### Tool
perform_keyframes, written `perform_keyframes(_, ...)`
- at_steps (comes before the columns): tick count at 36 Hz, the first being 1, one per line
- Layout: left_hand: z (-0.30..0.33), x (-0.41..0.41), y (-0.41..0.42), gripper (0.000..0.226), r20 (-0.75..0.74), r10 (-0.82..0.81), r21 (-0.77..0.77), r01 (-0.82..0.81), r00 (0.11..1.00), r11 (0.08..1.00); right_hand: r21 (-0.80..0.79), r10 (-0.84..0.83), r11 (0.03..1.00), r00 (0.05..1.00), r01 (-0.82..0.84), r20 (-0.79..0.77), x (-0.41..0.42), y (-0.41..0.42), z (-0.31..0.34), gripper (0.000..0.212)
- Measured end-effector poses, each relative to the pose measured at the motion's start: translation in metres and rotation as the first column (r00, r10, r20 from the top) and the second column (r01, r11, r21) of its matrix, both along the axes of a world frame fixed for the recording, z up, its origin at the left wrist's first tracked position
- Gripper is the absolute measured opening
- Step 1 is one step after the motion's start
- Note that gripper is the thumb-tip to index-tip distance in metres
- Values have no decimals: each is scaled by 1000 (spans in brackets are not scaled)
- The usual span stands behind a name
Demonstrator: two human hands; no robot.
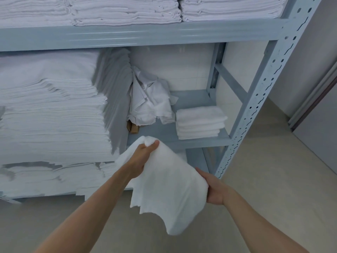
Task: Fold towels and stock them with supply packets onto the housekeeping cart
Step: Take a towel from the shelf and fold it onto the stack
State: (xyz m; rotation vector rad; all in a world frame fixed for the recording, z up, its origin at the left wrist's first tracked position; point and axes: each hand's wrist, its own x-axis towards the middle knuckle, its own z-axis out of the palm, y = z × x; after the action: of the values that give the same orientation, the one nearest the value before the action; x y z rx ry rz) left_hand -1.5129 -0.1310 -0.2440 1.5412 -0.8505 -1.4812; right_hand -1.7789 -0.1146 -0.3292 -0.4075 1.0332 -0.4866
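Observation:
A white towel [169,189] hangs between my two hands in front of the grey metal shelving [255,99]. My left hand [144,157] grips its upper edge, thumb over the bunched cloth, just below the middle shelf's front lip. My right hand [213,189] holds the towel's right side, fingers hidden behind the fabric. The towel's lower corner droops toward the floor. A small stack of folded white towels [199,123] sits on the middle shelf at the right. No cart or supply packets are in view.
Tall stacks of folded white linen [52,110] fill the shelf's left side and the top shelf [127,13]. A crumpled white cloth [151,99] and a brown object [134,127] lie mid-shelf. Beige floor [273,179] extends right, toward a door frame [313,106].

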Motion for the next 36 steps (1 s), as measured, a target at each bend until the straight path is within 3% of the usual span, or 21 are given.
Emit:
perform_keyframes(4, 1, 21, 5, 31, 47, -24, -9, 25, 999, 1000, -160, -138, 979, 989, 128, -53, 1, -11, 11, 40)
perform_keyframes(7, 0, 34, 11, 39, 93, -50, 35, 47, 994, 998, -413, -273, 895, 938, 166, -215, 6, -21, 28, 36)
perform_keyframes(10, -1, 41, 15, 41, 69, 29, 94, -35, 997, 995, -587, -350, 800, 889, 120, -296, 13, -27, 43, 27)
perform_keyframes(14, 1, 45, 14, 54, 51, 182, 130, -187, 982, 974, -727, -448, 685, 759, -48, -472, 26, -32, 59, 51)
perform_keyframes(18, 7, 49, 10, 55, 92, 282, 95, -290, 955, 952, -713, -441, 689, 706, -129, -554, 30, -35, 70, 57)
perform_keyframes(21, 9, 52, 12, 70, 174, 262, -12, -264, 949, 965, -662, -397, 744, 740, -86, -543, 27, -32, 78, 33)
perform_keyframes(22, 10, 54, 13, 71, 193, 248, -52, -242, 949, 969, -628, -370, 774, 751, -76, -547, 26, -31, 81, 38)
perform_keyframes(24, 15, 54, 19, 66, 206, 159, -113, -138, 966, 984, -579, -316, 814, 798, -51, -514, 21, -28, 87, 69)
perform_keyframes(27, 15, 47, 27, 62, 322, -70, -134, 118, 944, 984, -579, -157, 790, 846, -202, -509, 12, -21, 93, 69)
perform_keyframes(32, 3, 29, 30, 73, 652, -161, -123, 312, 741, 942, -544, -58, 618, 657, -568, -752, 11, -13, 92, 78)
perform_keyframes(36, -11, 16, 33, 56, 815, -107, -126, 354, 570, 927, -478, -224, 446, 422, -757, -878, 14, -8, 86, 43)
